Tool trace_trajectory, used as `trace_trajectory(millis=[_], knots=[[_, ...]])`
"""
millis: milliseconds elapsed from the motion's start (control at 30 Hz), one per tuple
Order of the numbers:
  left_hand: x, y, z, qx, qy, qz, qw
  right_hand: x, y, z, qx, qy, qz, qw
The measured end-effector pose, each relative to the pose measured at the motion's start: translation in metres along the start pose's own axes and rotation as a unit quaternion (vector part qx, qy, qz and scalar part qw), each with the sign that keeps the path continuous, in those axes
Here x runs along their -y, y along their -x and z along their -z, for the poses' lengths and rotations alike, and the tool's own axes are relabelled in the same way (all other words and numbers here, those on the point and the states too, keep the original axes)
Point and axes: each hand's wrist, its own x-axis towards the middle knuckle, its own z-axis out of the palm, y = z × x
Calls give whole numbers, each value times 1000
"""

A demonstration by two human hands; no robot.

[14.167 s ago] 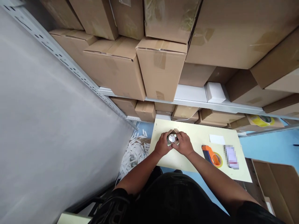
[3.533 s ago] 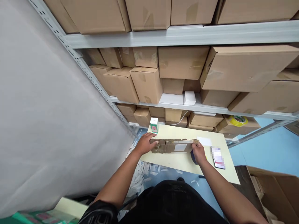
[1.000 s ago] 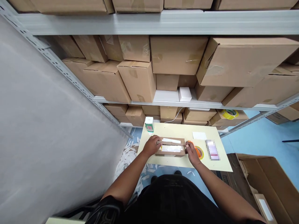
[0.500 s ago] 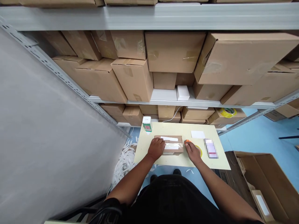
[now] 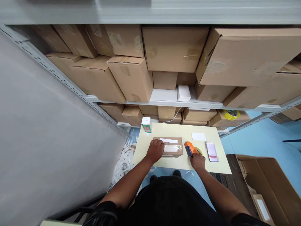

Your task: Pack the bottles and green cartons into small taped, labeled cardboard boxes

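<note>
A small cardboard box (image 5: 179, 150) lies on the pale yellow table (image 5: 145, 160), with white strips and shiny clear tape across its top. My left hand (image 5: 155, 150) grips its left end, fingers curled over the top edge. To the right of the box, my right hand (image 5: 198, 160) is closed on the near end of an orange and dark blue tape dispenser (image 5: 190, 147). The dispenser's yellow tape roll shows partly behind my fingers. A gap of table separates the dispenser from the box.
A green and white carton (image 5: 146, 125) stands at the table's back left. A white card (image 5: 198, 136) and a phone (image 5: 212, 152) lie at right. Shelves of cardboard boxes (image 5: 175, 48) rise behind, with a yellow tape roll (image 5: 230, 114). An open carton (image 5: 268, 175) sits at lower right.
My right hand has drawn back towards me and slightly right, uncovering the dispenser's orange front. My left hand stays on the box.
</note>
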Motion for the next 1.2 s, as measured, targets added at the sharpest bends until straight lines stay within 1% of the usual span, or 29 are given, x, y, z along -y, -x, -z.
trace_trajectory(millis=[67, 133, 200, 267, 333, 367, 433, 533, 633, 733, 767, 833, 900, 933, 1000, 1100, 1133, 1200], knots=[[2, 0, 1, -9, 22, 12, 1000, -6, 2, 7, -32, -67, -14, 997], [4, 0, 1, -17, 53, 26, 998, -15, 8, 18, -60, -184, -15, 981], [5, 0, 1, -22, 82, 38, 996, -22, 15, 33, -91, -315, 0, 945], [6, 0, 0, -25, 102, 45, 993, -23, 22, 54, -126, -414, 13, 901], [7, 0, -1, -26, 114, 47, 992, -14, 27, 78, -135, -473, 29, 870], [7, 1, -2, -27, 119, 47, 991, -6, 28, 90, -129, -489, 42, 862], [8, 1, -1, -28, 131, 46, 990, 15, 29, 112, -102, -497, 80, 858], [9, 2, 1, -31, 150, 47, 987, 50, 30, 136, -53, -473, 141, 868], [11, 4, 3, -39, 174, 52, 983, 77, 30, 144, -28, -431, 187, 883], [13, 5, 5, -61, 240, 59, 967, 90, 29, 144, -39, -395, 209, 894], [14, 5, 7, -74, 277, 67, 956, 92, 28, 144, -44, -387, 214, 896], [17, 5, 12, -104, 363, 108, 920, 93, 26, 143, -49, -378, 223, 897], [20, 4, 20, -119, 450, 174, 868, 92, 24, 143, -46, -374, 234, 896], [21, 2, 25, -114, 492, 209, 837, 92, 23, 143, -43, -374, 238, 895], [24, -1, 32, -65, 578, 262, 770, 92, 21, 144, -37, -373, 243, 895], [27, -6, 38, 33, 680, 299, 669, 95, 19, 147, -23, -361, 248, 899], [27, -7, 39, 53, 702, 305, 641, 96, 18, 148, -17, -356, 248, 901], [27, -9, 37, 59, 734, 316, 598, 99, 17, 151, -3, -348, 247, 904]])
